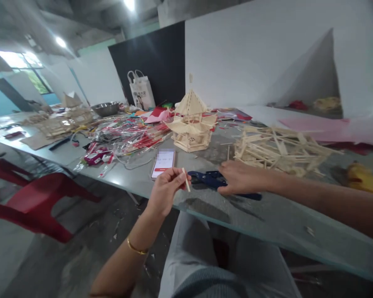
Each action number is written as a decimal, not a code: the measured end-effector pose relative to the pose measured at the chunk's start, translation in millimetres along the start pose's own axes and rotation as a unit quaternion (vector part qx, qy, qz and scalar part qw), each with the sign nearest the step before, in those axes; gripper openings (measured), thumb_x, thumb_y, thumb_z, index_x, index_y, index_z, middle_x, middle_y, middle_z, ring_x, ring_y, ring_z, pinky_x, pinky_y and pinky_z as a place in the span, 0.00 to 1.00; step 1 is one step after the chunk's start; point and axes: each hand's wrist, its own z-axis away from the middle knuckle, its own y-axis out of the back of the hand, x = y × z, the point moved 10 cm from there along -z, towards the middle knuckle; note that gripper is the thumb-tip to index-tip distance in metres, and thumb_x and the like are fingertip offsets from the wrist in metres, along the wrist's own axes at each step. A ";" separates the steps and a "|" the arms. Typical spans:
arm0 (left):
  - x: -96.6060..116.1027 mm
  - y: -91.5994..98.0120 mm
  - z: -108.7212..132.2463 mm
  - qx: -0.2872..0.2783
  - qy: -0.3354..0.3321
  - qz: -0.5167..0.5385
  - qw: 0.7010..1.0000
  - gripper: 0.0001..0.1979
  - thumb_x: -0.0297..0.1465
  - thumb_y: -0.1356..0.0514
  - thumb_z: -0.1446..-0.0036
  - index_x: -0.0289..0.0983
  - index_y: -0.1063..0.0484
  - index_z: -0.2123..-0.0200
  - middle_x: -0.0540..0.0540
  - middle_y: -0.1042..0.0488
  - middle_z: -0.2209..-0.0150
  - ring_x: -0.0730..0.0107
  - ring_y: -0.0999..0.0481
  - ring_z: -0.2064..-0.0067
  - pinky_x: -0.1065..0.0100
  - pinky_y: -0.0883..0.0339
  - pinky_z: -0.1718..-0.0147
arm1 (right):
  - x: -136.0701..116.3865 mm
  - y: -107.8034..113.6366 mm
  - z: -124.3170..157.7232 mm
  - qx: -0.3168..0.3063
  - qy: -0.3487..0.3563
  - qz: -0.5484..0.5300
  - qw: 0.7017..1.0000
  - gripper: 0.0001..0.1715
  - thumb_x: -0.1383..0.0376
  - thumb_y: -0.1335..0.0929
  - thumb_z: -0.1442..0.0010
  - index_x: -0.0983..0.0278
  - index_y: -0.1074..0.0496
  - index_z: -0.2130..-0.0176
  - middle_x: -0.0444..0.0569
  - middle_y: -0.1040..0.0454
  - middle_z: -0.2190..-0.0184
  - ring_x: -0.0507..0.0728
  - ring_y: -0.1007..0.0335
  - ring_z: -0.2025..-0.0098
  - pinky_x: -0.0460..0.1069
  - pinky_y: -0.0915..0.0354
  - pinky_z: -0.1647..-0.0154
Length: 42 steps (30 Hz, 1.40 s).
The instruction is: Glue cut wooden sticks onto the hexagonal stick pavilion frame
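My left hand (pixel 166 188) pinches a short pale wooden stick (pixel 185 180) between thumb and fingers, over the table's front edge. Just right of it lies a dark blue pliers-like tool (pixel 209 179), its narrow end close to the stick. My right hand (pixel 238 177) is closed around the tool's handle part, with one handle showing beyond the palm; its other fingers are partly hidden. A thin upright stick (pixel 228 152) shows at the right fingertips, and I cannot tell whether they touch it. A phone (pixel 163 162) with a lit screen lies behind my left hand.
A wooden-stick pavilion model (pixel 191 124) stands behind the phone. Loose sticks (pixel 279 149) are heaped at right, beside a yellow item (pixel 365 178). Plastic-wrapped materials (pixel 127 134) cover the left side, with a metal bowl (pixel 105 108) behind. Red chairs (pixel 40 198) stand at left.
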 end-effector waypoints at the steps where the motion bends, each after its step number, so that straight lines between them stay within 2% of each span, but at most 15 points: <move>1: -3.9 2.4 -0.4 0.003 -0.003 0.001 1.000 0.08 0.33 0.38 0.51 0.35 0.32 0.70 0.51 0.28 0.72 0.79 0.32 0.71 0.75 0.37 0.70 | -0.8 3.5 -2.6 0.002 -0.010 -0.006 1.000 0.13 0.57 0.33 0.52 0.65 0.29 0.77 0.53 0.29 0.76 0.59 0.31 0.73 0.51 0.38 0.72; 5: -7.3 13.1 0.3 0.034 -0.043 -0.061 0.997 0.07 0.33 0.41 0.47 0.35 0.33 0.69 0.53 0.31 0.73 0.79 0.34 0.72 0.74 0.38 0.69 | 3.1 14.4 -9.3 -0.006 -0.073 -0.035 0.997 0.11 0.60 0.35 0.54 0.62 0.37 0.82 0.51 0.33 0.81 0.57 0.35 0.79 0.50 0.42 0.78; 8: -1.2 24.4 3.6 0.075 -0.089 -0.144 0.983 0.06 0.33 0.43 0.46 0.36 0.34 0.68 0.53 0.34 0.74 0.78 0.35 0.72 0.74 0.39 0.69 | 19.3 3.5 2.8 -0.058 -0.145 -0.167 0.973 0.08 0.61 0.36 0.57 0.62 0.39 0.81 0.49 0.33 0.82 0.55 0.37 0.80 0.49 0.43 0.79; 9: 0.6 26.3 4.1 0.083 -0.102 -0.169 0.977 0.06 0.33 0.43 0.45 0.36 0.34 0.68 0.53 0.34 0.74 0.77 0.35 0.72 0.73 0.39 0.69 | 22.3 -5.6 11.1 -0.086 -0.161 -0.251 0.951 0.07 0.61 0.37 0.56 0.62 0.38 0.80 0.48 0.34 0.83 0.54 0.37 0.81 0.48 0.43 0.80; 10: 1.6 26.2 3.6 0.083 -0.112 -0.189 0.972 0.06 0.34 0.44 0.44 0.36 0.34 0.67 0.52 0.33 0.73 0.77 0.34 0.71 0.73 0.38 0.68 | 21.0 -16.2 20.8 -0.119 -0.165 -0.350 0.914 0.07 0.61 0.39 0.56 0.62 0.37 0.78 0.47 0.34 0.84 0.53 0.37 0.82 0.47 0.43 0.81; 12: 0.7 20.7 0.0 0.062 -0.124 -0.199 0.970 0.08 0.35 0.46 0.42 0.36 0.36 0.67 0.51 0.31 0.72 0.76 0.32 0.71 0.72 0.37 0.67 | 15.5 -32.9 42.4 -0.166 -0.178 -0.528 0.814 0.11 0.59 0.40 0.55 0.64 0.35 0.72 0.47 0.32 0.82 0.52 0.36 0.81 0.46 0.42 0.81; 14: -4.7 10.8 -6.2 0.027 -0.117 -0.166 0.979 0.10 0.38 0.49 0.40 0.37 0.39 0.67 0.50 0.29 0.72 0.75 0.29 0.72 0.71 0.34 0.69 | 10.5 -44.0 63.2 -0.196 -0.201 -0.627 0.727 0.14 0.60 0.38 0.55 0.65 0.35 0.68 0.47 0.30 0.78 0.52 0.34 0.77 0.46 0.38 0.77; 15: -8.3 4.6 -9.5 0.006 -0.109 -0.145 0.983 0.10 0.39 0.49 0.40 0.38 0.40 0.67 0.50 0.28 0.72 0.75 0.29 0.73 0.71 0.33 0.71 | 9.5 -47.1 71.7 -0.202 -0.216 -0.648 0.702 0.15 0.60 0.36 0.56 0.66 0.35 0.66 0.47 0.30 0.77 0.52 0.33 0.76 0.47 0.37 0.75; 16: -11.6 -1.6 -12.3 -0.011 -0.101 -0.127 0.987 0.10 0.39 0.50 0.40 0.38 0.41 0.66 0.51 0.28 0.73 0.75 0.29 0.75 0.71 0.33 0.73 | 9.9 -48.4 78.2 -0.200 -0.229 -0.658 0.689 0.16 0.61 0.35 0.56 0.66 0.35 0.65 0.47 0.30 0.76 0.53 0.33 0.74 0.47 0.37 0.73; 18: -17.8 -13.4 -16.2 -0.040 -0.089 -0.114 0.989 0.10 0.39 0.49 0.40 0.38 0.42 0.66 0.52 0.29 0.73 0.76 0.30 0.76 0.72 0.34 0.77 | 14.0 -46.5 86.0 -0.184 -0.249 -0.643 0.700 0.18 0.60 0.33 0.55 0.67 0.35 0.65 0.48 0.30 0.76 0.52 0.33 0.74 0.46 0.38 0.73; 22: -31.5 -27.7 -19.4 -0.069 -0.063 -0.139 0.986 0.07 0.33 0.45 0.45 0.36 0.37 0.65 0.51 0.30 0.72 0.77 0.29 0.74 0.74 0.35 0.76 | 20.7 -41.4 90.7 -0.178 -0.254 -0.582 0.752 0.19 0.56 0.33 0.54 0.67 0.36 0.66 0.49 0.29 0.76 0.53 0.33 0.74 0.45 0.41 0.75; 28: -40.8 -29.9 -22.8 -0.069 -0.041 -0.129 0.988 0.09 0.33 0.41 0.49 0.33 0.31 0.65 0.52 0.31 0.76 0.77 0.32 0.76 0.74 0.37 0.76 | 29.0 -46.7 97.8 -0.196 -0.281 -0.489 0.802 0.20 0.51 0.37 0.49 0.66 0.37 0.68 0.49 0.30 0.77 0.52 0.35 0.76 0.45 0.43 0.77; 33: -40.5 -23.4 -23.9 -0.035 -0.054 -0.178 0.982 0.10 0.36 0.40 0.50 0.34 0.28 0.68 0.52 0.31 0.77 0.78 0.34 0.76 0.73 0.39 0.75 | 32.7 -28.4 87.2 -0.141 -0.242 -0.334 0.900 0.16 0.53 0.40 0.47 0.63 0.39 0.72 0.47 0.32 0.77 0.52 0.37 0.73 0.48 0.42 0.70; 35: -38.3 -22.9 -22.7 -0.022 -0.067 -0.203 0.977 0.09 0.35 0.40 0.50 0.35 0.28 0.68 0.52 0.30 0.76 0.77 0.33 0.75 0.73 0.39 0.74 | 28.6 -26.9 83.0 -0.149 -0.224 -0.318 0.909 0.15 0.53 0.39 0.47 0.63 0.39 0.73 0.47 0.32 0.76 0.53 0.37 0.72 0.48 0.43 0.70; 42: -31.1 -24.7 -18.5 0.000 -0.084 -0.261 0.962 0.07 0.33 0.40 0.50 0.36 0.28 0.69 0.52 0.27 0.73 0.76 0.31 0.72 0.72 0.39 0.70 | 18.3 -29.4 77.5 -0.157 -0.203 -0.353 0.900 0.14 0.54 0.38 0.46 0.63 0.38 0.72 0.45 0.32 0.78 0.52 0.37 0.75 0.46 0.43 0.74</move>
